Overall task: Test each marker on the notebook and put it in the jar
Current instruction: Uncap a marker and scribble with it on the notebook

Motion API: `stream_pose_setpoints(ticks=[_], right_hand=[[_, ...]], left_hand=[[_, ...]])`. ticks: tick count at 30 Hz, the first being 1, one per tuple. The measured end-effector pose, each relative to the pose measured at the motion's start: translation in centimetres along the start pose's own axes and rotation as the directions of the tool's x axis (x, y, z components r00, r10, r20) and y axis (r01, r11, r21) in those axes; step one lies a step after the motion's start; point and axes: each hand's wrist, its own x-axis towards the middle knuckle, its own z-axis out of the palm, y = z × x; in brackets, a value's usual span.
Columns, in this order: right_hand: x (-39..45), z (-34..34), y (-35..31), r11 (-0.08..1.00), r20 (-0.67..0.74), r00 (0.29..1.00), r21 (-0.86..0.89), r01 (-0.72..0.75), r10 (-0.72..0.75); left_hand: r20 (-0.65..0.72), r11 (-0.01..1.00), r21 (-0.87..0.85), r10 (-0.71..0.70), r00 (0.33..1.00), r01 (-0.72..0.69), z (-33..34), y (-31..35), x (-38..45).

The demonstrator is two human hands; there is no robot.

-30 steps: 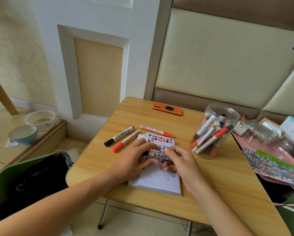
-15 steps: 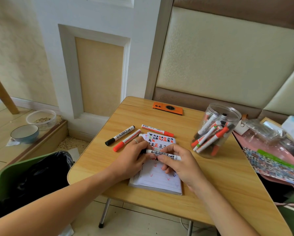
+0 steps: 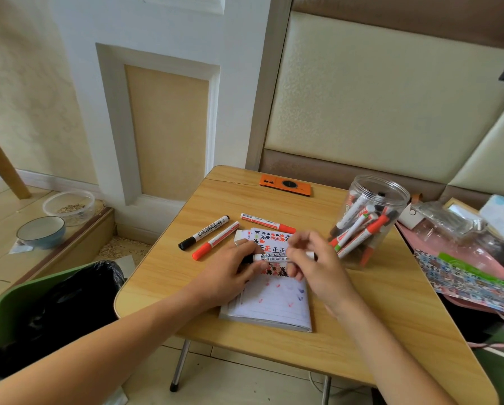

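Both hands, left [image 3: 230, 270] and right [image 3: 312, 264], gripping one marker [image 3: 271, 257] above notebook [image 3: 274, 305]; seemingly uncapping, next scribbling.

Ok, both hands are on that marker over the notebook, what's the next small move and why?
Probably pull the cap off. The left hand grips the black-capped end of the marker and the right hand pinches its other end, holding it level over the notebook. No tip shows yet, so it can't be tested. Three markers lie waiting on the table.
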Motion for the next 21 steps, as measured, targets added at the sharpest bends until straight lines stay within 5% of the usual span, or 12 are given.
stream_pose_setpoints(ticks=[5, 9, 12, 15, 21], right_hand=[[1.9, -4.0, -4.3, 0.974, -0.271, 0.939, 0.018, 0.226, -0.213], [3.5, -8.5, -8.3, 0.874, -0.546, 0.683, -0.287, 0.391, -0.485], [4.9, -11.6, -9.8, 0.783, -0.58, 0.533, -0.525, 0.334, -0.616], [6.6, -13.5, -9.1, 0.767, -0.548, 0.587, -0.606, 0.213, -0.596], [8.4, -12.9, -6.5, 0.689, -0.298, 0.898, -0.724, 0.009, -0.325]], left_hand=[[-0.004, 0.985, 0.164, -0.052, 0.999, 0.052, 0.4, 0.2, -0.2], [0.046, 0.986, 0.159, -0.057, 0.997, 0.049, 0.3, 0.3, -0.2], [0.097, 0.98, 0.189, -0.08, 0.992, 0.061, 0.4, 0.3, -0.2], [0.115, 0.976, 0.206, -0.098, 0.988, 0.073, 0.4, 0.3, -0.1], [0.113, 0.976, 0.202, -0.108, 0.988, 0.084, 0.5, 0.4, -0.1]])
